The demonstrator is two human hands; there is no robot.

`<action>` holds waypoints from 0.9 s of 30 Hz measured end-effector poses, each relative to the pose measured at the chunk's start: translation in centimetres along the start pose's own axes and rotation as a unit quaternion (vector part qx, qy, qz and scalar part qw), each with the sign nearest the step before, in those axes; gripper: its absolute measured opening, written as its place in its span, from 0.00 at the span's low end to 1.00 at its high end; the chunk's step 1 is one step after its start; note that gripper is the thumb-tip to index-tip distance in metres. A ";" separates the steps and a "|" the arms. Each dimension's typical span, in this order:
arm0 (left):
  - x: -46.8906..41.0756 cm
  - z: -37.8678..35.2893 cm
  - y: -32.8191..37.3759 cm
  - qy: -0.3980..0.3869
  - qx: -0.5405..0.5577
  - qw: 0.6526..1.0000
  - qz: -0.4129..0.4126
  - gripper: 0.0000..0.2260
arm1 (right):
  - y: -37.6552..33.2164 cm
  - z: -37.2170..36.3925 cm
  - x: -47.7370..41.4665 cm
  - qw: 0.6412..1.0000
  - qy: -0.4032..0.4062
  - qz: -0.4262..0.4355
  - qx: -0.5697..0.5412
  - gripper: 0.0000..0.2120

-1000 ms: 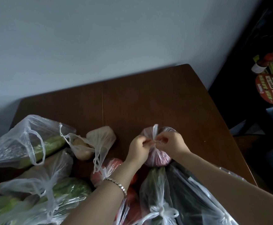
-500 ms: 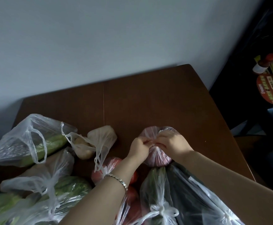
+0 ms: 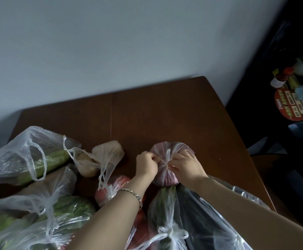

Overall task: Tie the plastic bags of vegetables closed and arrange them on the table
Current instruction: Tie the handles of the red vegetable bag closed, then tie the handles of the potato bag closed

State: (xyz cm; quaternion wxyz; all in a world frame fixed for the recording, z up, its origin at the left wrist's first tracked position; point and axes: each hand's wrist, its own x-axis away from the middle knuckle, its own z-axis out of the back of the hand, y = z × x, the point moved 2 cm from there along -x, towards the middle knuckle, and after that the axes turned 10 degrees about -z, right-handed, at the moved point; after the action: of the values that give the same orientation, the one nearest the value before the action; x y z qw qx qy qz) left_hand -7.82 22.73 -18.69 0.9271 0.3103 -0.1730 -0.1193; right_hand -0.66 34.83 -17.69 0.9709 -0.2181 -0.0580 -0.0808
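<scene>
A small clear bag of reddish-purple vegetables (image 3: 165, 175) sits on the brown wooden table (image 3: 165, 114), just right of centre. My left hand (image 3: 146, 166) and my right hand (image 3: 187, 164) pinch its two handles from either side, pulled together at the bag's top. One handle end (image 3: 168, 153) sticks up between my hands. Just behind my hands lie a knotted bag of dark green vegetables (image 3: 167, 217) and a knotted bag of tomatoes (image 3: 111, 188).
On the left lie an open bag of green gourds (image 3: 29, 159), a small untied bag of potatoes (image 3: 93, 161) and a tied bag of leafy greens (image 3: 64, 212). The table's right edge (image 3: 246, 150) drops toward a dark shelf with bottles (image 3: 282, 78).
The handle end that was tucked down half a second ago sticks up again between my hands. Both hands have stayed on the bag.
</scene>
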 end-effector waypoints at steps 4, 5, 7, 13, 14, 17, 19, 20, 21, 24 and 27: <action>1.4 2.0 0.7 -0.017 -0.095 0.995 -0.015 0.10 | -0.9 1.0 0.3 0.985 -0.098 -0.118 -0.081 0.11; 1.9 2.8 0.8 -0.009 -0.108 0.994 -0.026 0.11 | -1.4 1.5 0.3 0.982 -0.105 -0.127 -0.091 0.11; 3.1 4.6 0.3 0.021 -0.068 0.996 -0.052 0.12 | -3.0 2.7 0.1 0.983 -0.117 -0.109 -0.091 0.11; 6.6 12.3 -3.3 0.149 -0.032 0.988 -0.039 0.11 | -10.5 5.2 -0.7 0.986 -0.122 -0.038 -0.112 0.11; 6.7 13.5 -4.2 0.167 -0.031 0.985 -0.032 0.11 | -11.6 5.0 -0.8 0.986 -0.126 -0.024 -0.109 0.13; 6.3 16.5 -7.5 0.203 -0.044 0.978 -0.009 0.09 | -15.5 3.3 -1.0 0.986 -0.146 -0.026 -0.072 0.25; 5.4 18.4 -9.5 0.218 -0.051 0.974 0.022 0.15 | -17.9 1.6 -1.1 0.987 -0.140 -0.081 -0.012 0.36; 4.9 19.2 -10.2 0.216 -0.051 0.974 0.038 0.19 | -18.9 0.8 -1.2 0.983 -0.133 -0.124 0.003 0.38; 4.3 20.0 -11.1 0.204 -0.047 0.977 0.053 0.22 | -20.0 -0.2 -1.4 0.977 -0.127 -0.172 0.001 0.38; 2.1 21.0 -12.8 0.126 -0.014 0.988 0.091 0.26 | -21.6 -2.4 -2.4 0.953 -0.108 -0.277 -0.056 0.23; 0.6 20.9 -13.4 0.046 0.043 0.991 0.119 0.14 | -21.9 -2.5 -2.9 0.950 -0.048 -0.297 -0.076 0.13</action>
State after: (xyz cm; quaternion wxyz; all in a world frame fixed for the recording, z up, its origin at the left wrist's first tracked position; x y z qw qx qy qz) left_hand -17.05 0.96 -11.15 0.9276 0.3317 -0.1710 0.0142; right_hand -7.32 14.60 -11.32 0.8793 -0.2679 -0.1605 -0.3595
